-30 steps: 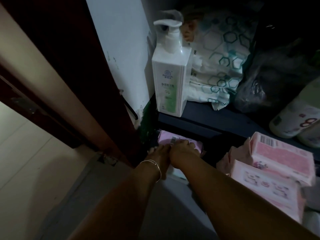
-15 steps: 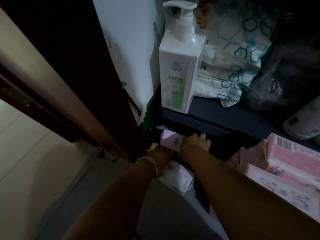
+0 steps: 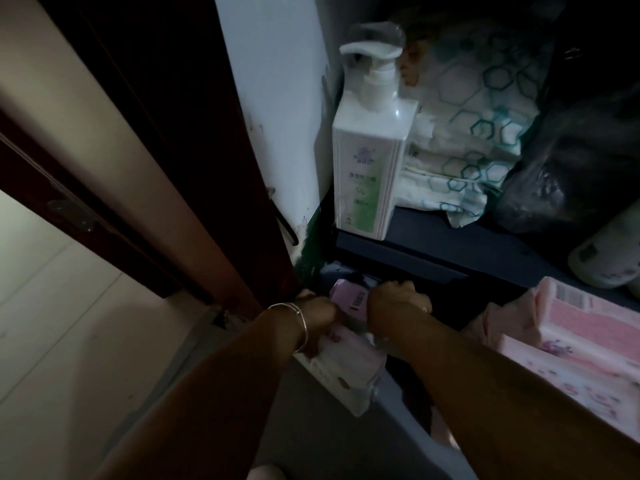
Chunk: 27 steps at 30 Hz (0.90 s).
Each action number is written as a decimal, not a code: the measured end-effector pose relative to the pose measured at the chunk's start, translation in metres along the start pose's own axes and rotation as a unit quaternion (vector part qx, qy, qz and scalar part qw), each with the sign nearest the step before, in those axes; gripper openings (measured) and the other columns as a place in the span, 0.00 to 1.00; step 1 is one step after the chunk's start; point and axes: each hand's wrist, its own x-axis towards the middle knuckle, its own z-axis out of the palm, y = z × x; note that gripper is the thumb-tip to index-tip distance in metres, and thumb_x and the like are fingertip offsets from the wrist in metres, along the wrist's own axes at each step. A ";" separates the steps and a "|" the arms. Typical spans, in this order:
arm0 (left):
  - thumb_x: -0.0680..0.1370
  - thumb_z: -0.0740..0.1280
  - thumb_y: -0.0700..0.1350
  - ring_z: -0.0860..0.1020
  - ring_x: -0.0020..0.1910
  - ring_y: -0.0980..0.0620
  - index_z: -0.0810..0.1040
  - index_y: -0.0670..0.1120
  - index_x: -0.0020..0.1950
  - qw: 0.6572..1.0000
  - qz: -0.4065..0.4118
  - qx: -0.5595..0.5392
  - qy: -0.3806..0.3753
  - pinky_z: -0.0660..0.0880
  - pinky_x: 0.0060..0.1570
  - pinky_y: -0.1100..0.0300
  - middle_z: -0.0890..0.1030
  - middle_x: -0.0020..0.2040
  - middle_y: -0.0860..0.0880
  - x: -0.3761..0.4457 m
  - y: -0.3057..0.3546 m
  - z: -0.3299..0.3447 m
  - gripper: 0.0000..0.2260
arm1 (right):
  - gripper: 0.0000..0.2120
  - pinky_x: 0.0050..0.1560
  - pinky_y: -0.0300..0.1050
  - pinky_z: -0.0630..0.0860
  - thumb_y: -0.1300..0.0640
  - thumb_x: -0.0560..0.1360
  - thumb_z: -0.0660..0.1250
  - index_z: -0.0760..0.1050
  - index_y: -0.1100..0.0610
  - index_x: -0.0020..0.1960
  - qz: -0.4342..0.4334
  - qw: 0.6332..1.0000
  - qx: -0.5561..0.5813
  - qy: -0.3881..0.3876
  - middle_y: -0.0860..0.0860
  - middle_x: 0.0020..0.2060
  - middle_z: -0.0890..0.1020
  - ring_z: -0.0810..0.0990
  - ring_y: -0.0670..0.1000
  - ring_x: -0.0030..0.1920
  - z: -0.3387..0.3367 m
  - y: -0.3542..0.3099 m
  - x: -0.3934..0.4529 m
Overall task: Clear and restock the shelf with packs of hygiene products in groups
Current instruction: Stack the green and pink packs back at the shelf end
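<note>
Both hands are on the same small pink pack [image 3: 349, 301] down in the dark lower shelf slot: left hand [image 3: 320, 315] grips its near end, right hand [image 3: 398, 301] curls over the far side, though I can't make out the individual fingers in this light. Right under them sits a white floral pack [image 3: 346, 372]. Up on the dark shelf [image 3: 450, 244] stands a pump bottle [image 3: 372, 161], touching a hexagon-print pack [image 3: 471, 140]. Pink packs [image 3: 571, 341] are stacked off to the right.
</note>
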 end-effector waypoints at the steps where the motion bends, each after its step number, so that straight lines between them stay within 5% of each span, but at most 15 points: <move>1: 0.68 0.75 0.43 0.71 0.66 0.48 0.67 0.53 0.71 1.000 -0.006 0.013 -0.008 0.68 0.65 0.54 0.73 0.67 0.50 -0.005 0.000 -0.008 0.33 | 0.28 0.64 0.64 0.68 0.54 0.76 0.65 0.61 0.58 0.73 -0.008 1.000 0.008 -0.002 0.58 0.70 0.65 0.62 0.60 0.69 -0.010 0.005 -0.009; 6: 0.70 0.75 0.43 0.73 0.54 0.52 0.74 0.43 0.66 0.999 -0.042 -0.020 -0.021 0.70 0.60 0.59 0.76 0.63 0.46 -0.048 0.017 -0.072 0.25 | 0.22 0.57 0.56 0.76 0.56 0.69 0.72 0.73 0.58 0.62 -0.075 0.996 0.020 0.041 0.54 0.57 0.75 0.76 0.57 0.60 -0.067 0.037 -0.063; 10: 0.69 0.75 0.41 0.74 0.63 0.49 0.73 0.46 0.67 0.998 -0.043 -0.038 -0.041 0.67 0.60 0.60 0.76 0.64 0.47 -0.093 0.035 -0.143 0.27 | 0.12 0.41 0.43 0.76 0.56 0.68 0.73 0.74 0.61 0.45 -0.133 0.984 0.030 0.115 0.56 0.44 0.75 0.78 0.55 0.46 -0.120 0.066 -0.116; 15: 0.63 0.77 0.45 0.75 0.56 0.50 0.73 0.56 0.64 0.991 -0.093 -0.008 0.097 0.72 0.59 0.57 0.77 0.58 0.53 -0.163 0.058 -0.208 0.30 | 0.16 0.34 0.38 0.70 0.53 0.68 0.72 0.75 0.61 0.51 -0.137 0.964 0.120 0.193 0.55 0.46 0.75 0.74 0.53 0.43 -0.178 0.119 -0.196; 19: 0.64 0.77 0.43 0.73 0.53 0.52 0.72 0.55 0.64 0.983 -0.091 -0.046 0.151 0.73 0.55 0.59 0.74 0.56 0.54 -0.212 0.082 -0.263 0.30 | 0.13 0.37 0.42 0.73 0.54 0.64 0.75 0.79 0.61 0.44 -0.141 0.930 0.245 0.235 0.54 0.41 0.79 0.76 0.52 0.38 -0.208 0.163 -0.247; 23: 0.64 0.77 0.42 0.74 0.52 0.53 0.72 0.51 0.64 0.979 -0.080 -0.040 0.184 0.73 0.53 0.60 0.75 0.56 0.54 -0.247 0.101 -0.311 0.30 | 0.17 0.45 0.49 0.79 0.54 0.63 0.76 0.81 0.63 0.48 -0.152 0.893 0.315 0.282 0.58 0.44 0.83 0.81 0.57 0.43 -0.235 0.197 -0.290; 27: 0.65 0.77 0.44 0.76 0.51 0.52 0.73 0.51 0.61 0.972 -0.073 -0.029 0.221 0.75 0.52 0.59 0.77 0.53 0.54 -0.273 0.118 -0.350 0.27 | 0.18 0.40 0.45 0.78 0.56 0.65 0.75 0.77 0.61 0.51 -0.162 0.846 0.396 0.317 0.55 0.44 0.79 0.79 0.53 0.40 -0.256 0.223 -0.325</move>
